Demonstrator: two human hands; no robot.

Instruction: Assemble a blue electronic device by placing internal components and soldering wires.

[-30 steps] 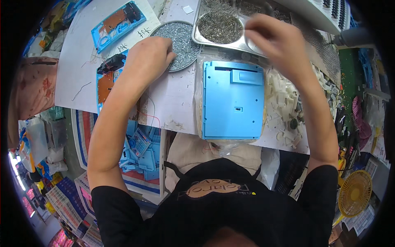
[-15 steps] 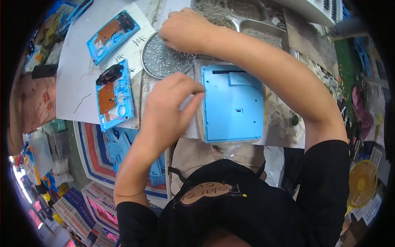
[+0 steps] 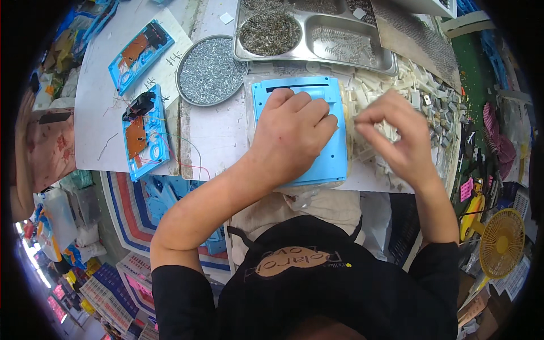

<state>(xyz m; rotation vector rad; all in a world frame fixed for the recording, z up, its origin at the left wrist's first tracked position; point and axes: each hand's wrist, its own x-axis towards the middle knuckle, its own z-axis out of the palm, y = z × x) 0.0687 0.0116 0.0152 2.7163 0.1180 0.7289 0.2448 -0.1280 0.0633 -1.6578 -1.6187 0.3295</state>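
Note:
My left hand (image 3: 294, 133) is closed over the light-blue plastic panel (image 3: 334, 170), its knuckles up and fingers curled down. Whatever its fingertips hold is hidden beneath them. The panel lies flat on clear plastic wrap, a dark slot along its far edge. To the right of it, above white plastic pieces (image 3: 362, 150), hovers my right hand (image 3: 399, 133), partly blurred. Its thumb and forefinger tips come close together; anything between them is too small to make out. A round metal dish (image 3: 211, 71) of small silvery metal parts stands left of the panel.
A compartmented metal tray (image 3: 306, 55) with springs is at the back. Two blue housings, one (image 3: 136, 56) behind the other (image 3: 146, 133), carry brown boards and loose wires at left. Grey parts (image 3: 445, 116) lie right; a yellow fan (image 3: 501, 243) stands beyond the table.
My right hand has come back from the metal dish to the right side of the panel. My left hand has moved right, onto the panel. The view has shifted slightly.

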